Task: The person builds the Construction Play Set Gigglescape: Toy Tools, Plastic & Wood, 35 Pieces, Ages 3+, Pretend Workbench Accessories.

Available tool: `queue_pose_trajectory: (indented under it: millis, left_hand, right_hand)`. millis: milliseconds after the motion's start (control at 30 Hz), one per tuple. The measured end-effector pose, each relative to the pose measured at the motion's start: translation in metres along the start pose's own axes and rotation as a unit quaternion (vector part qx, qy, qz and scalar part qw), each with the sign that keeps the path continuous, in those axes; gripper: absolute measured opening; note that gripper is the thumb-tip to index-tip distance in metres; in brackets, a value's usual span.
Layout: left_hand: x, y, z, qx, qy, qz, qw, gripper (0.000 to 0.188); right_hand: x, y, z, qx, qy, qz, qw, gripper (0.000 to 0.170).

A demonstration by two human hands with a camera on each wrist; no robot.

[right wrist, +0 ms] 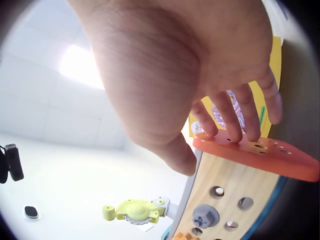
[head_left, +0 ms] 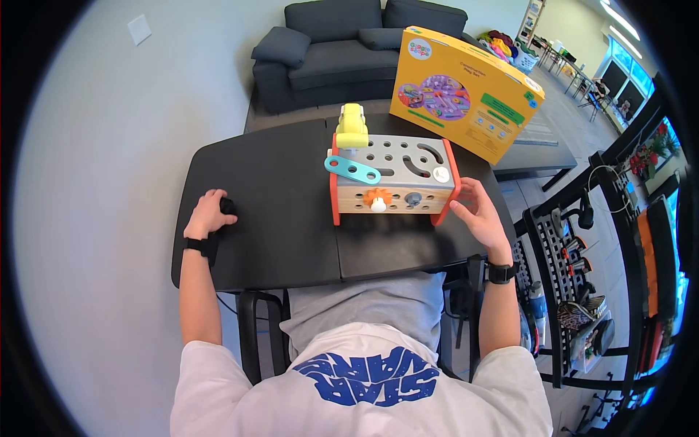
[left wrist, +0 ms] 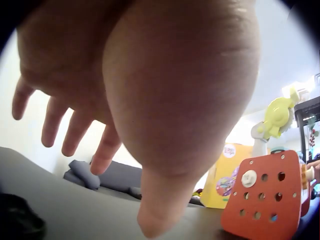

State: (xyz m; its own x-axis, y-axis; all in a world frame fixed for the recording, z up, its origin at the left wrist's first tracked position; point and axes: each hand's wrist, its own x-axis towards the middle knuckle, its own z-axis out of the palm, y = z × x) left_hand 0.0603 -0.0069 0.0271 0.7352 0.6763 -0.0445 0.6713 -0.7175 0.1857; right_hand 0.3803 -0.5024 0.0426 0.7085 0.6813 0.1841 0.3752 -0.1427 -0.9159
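A wooden toy workbench (head_left: 397,200) with a grey top and red end panels stands on the black table (head_left: 277,240). My right hand (head_left: 480,215) is at its right end; in the right wrist view, relaxed fingertips touch the red panel (right wrist: 295,162). My left hand (head_left: 207,215) is low over the table's left side beside a small black object (head_left: 228,207), its fingers spread and loosely straight in the left wrist view. On the bench are a yellow toy saw (head_left: 352,127), a teal strip with holes (head_left: 352,170), an orange gear (head_left: 378,196) and a grey bolt (head_left: 413,199).
A yellow play set box (head_left: 466,95) stands behind the bench at the table's back right. Beyond are a dark grey sofa (head_left: 335,58) and a low grey table (head_left: 535,153). To the right is a black shelf rack (head_left: 557,277) with several items. A white wall (head_left: 109,182) lies left.
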Motion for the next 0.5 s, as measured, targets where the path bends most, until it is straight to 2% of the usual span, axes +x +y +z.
queue_pose_trajectory:
  millis: [67,100,167,200,267,300,367,400,433,500]
  left_hand:
    - [-0.005,-0.015,0.008,-0.014,-0.052,-0.012,0.998,0.059]
    - [-0.003,-0.027,0.017,-0.016,-0.052,-0.014,0.998,0.059]
    - [-0.001,-0.040,0.031,-0.013,0.002,0.029,1.000,0.055]
    - [0.001,-0.046,0.038,-0.015,0.002,0.027,1.000,0.055]
    - [-0.004,-0.036,0.038,-0.028,0.033,0.042,0.998,0.048]
    - [-0.004,-0.031,0.037,-0.029,0.033,0.039,0.998,0.048]
    - [-0.016,0.008,0.009,-0.161,-0.013,0.048,0.986,0.043]
    - [-0.021,0.022,0.003,-0.193,0.001,0.077,0.978,0.040]
    - [-0.024,0.037,-0.001,-0.193,-0.001,0.076,0.978,0.040]
    - [-0.030,0.067,-0.006,-0.182,0.044,0.213,0.959,0.039]
  right_hand:
    - [0.000,-0.011,0.004,-0.030,0.032,-0.005,0.999,0.050]
    - [0.001,-0.015,0.005,-0.032,0.029,-0.006,0.999,0.050]
    - [0.001,-0.021,0.007,-0.051,0.043,-0.007,0.998,0.048]
    - [0.002,-0.022,0.009,-0.053,0.041,-0.008,0.998,0.048]
    - [0.002,-0.025,0.013,-0.156,0.083,-0.069,0.982,0.044]
    - [0.000,-0.029,0.016,-0.156,0.081,-0.070,0.982,0.044]
    - [-0.002,-0.051,0.027,-0.252,0.166,-0.167,0.939,0.039]
    - [-0.003,-0.058,0.032,-0.252,0.165,-0.167,0.939,0.039]
    - [-0.005,-0.063,0.037,-0.245,0.163,-0.209,0.933,0.037]
    - [-0.012,-0.080,0.051,-0.236,0.136,-0.264,0.925,0.036]
